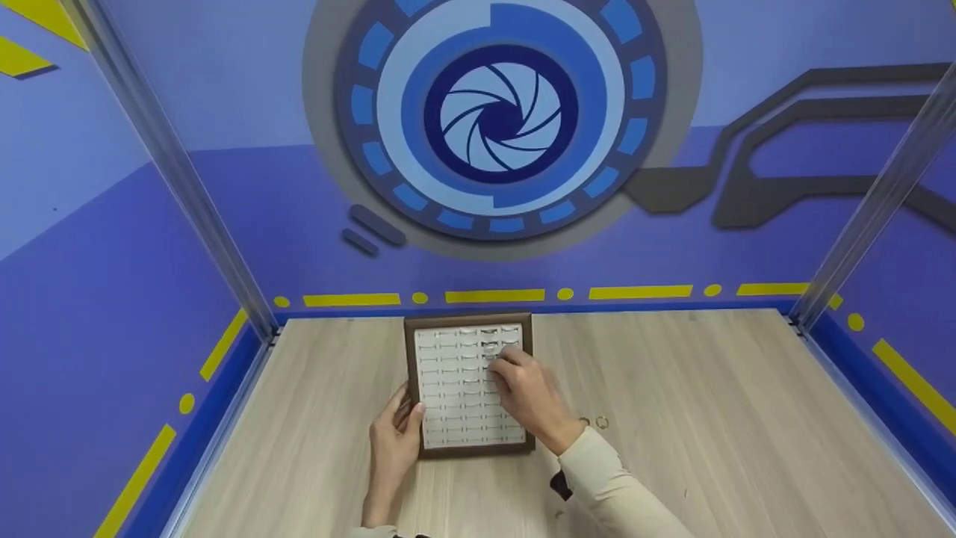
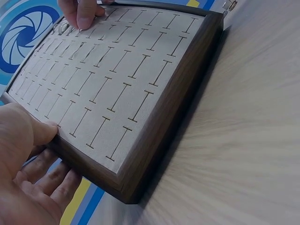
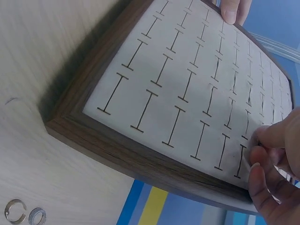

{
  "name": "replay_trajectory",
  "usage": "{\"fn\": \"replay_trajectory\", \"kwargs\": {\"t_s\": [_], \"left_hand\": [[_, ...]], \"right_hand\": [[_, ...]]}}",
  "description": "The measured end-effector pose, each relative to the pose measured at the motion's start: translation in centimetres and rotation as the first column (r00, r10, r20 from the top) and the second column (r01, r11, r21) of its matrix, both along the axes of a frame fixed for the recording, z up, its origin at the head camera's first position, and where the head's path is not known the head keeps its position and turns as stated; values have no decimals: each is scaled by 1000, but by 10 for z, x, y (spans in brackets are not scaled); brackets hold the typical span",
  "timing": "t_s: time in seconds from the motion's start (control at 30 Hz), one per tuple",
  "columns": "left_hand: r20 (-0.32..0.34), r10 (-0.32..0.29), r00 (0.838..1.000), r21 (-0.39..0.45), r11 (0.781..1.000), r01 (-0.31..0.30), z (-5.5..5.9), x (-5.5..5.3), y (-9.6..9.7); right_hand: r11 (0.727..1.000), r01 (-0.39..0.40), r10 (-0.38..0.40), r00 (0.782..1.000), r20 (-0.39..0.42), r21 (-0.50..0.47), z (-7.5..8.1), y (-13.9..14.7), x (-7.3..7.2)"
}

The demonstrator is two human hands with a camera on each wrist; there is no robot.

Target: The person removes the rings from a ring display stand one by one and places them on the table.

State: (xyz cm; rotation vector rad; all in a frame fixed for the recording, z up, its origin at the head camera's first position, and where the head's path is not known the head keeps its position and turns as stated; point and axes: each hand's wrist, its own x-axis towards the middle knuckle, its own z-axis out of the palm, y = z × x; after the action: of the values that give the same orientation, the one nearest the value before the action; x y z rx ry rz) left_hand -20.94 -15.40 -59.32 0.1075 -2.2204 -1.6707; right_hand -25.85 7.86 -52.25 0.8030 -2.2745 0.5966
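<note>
Cream fabric sleeve (image 1: 631, 489) nearest, entering from near right, over a pale wood-grain table (image 1: 694, 426). Ring display board with dark brown wood-look frame (image 1: 478, 453) sits centre-left on the table, long side running near to far. Left hand (image 1: 396, 437) grips its left edge, thumb on top, other fingers round the outer side. Right hand (image 1: 530, 388) is over the right-hand columns, thumb and fingers curled in close at a slot; whatever is between the tips is hidden, so can't tell if they hold a ring.

Step in hand, my read: fine fingertip work at one slot while the left hand steadies the board. Next move calls for a small, precise pinch lined up with the slit, board kept from sliding.

White leather-like pad (image 1: 448, 411), matte, soft, slightly puckered round some slits; slits are I-shaped, in neat rows and columns. Silvery glints toward the far right look like seated bands, too small to confirm. Two loose metal rings lie right of the board, close together: yellowish one (image 3: 7, 213), silvery one (image 3: 31, 217) with a textured band. Frame is straight-edged with mitred corners, visible grain. Smooth blue-purple printed wall (image 1: 261, 209) behind.
</note>
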Motion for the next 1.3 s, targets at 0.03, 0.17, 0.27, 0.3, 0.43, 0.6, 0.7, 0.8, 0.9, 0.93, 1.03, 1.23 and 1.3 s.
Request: {"fn": "replay_trajectory", "kwargs": {"t_s": [0.03,0.17,0.27,0.3,0.43,0.6,0.7,0.8,0.9,0.93,1.03,1.23,1.3], "left_hand": [[-6,0,1000,0,1000,0,0,0,0],[-35,-10,999,-10,1000,10,-2,1,-1],[-29,-11,1000,-9,1000,11,-3,1,-1],[-28,-10,1000,-9,1000,10,-3,1,-1],[-21,-8,1000,-8,1000,8,-2,1,0],[-17,-8,1000,-20,1000,8,-2,2,0],[-11,-5,1000,-23,1000,4,-2,2,0],[-8,-4,1000,-19,1000,4,-2,2,0],[-13,2,1000,-10,1000,-2,-3,2,0],[-15,2,1000,-10,1000,-2,-3,2,0],[-40,2,999,-2,1000,-2,-3,2,0],[-71,0,997,0,1000,0,-2,3,-1],[-61,3,998,2,1000,-2,-2,3,-1]], "right_hand": [[1000,-5,5,1000,-9,-4,0,0,0],[1000,-20,20,1000,-15,-15,0,-1,0],[1000,-24,24,1000,-3,-15,1,-1,1],[1000,-25,25,1000,-5,-16,1,-1,1],[1000,-27,26,999,-19,-15,1,0,2],[999,-35,34,999,-31,-16,0,0,2],[999,-39,39,999,-13,-15,1,0,4],[999,-46,46,999,16,-19,2,1,6],[998,-57,58,998,32,-27,2,3,7],[998,-60,61,998,34,-30,2,3,7],[997,-73,73,997,26,-36,3,5,8],[995,-89,90,995,36,-35,4,9,12],[995,-91,93,994,50,-42,4,11,14]]}}
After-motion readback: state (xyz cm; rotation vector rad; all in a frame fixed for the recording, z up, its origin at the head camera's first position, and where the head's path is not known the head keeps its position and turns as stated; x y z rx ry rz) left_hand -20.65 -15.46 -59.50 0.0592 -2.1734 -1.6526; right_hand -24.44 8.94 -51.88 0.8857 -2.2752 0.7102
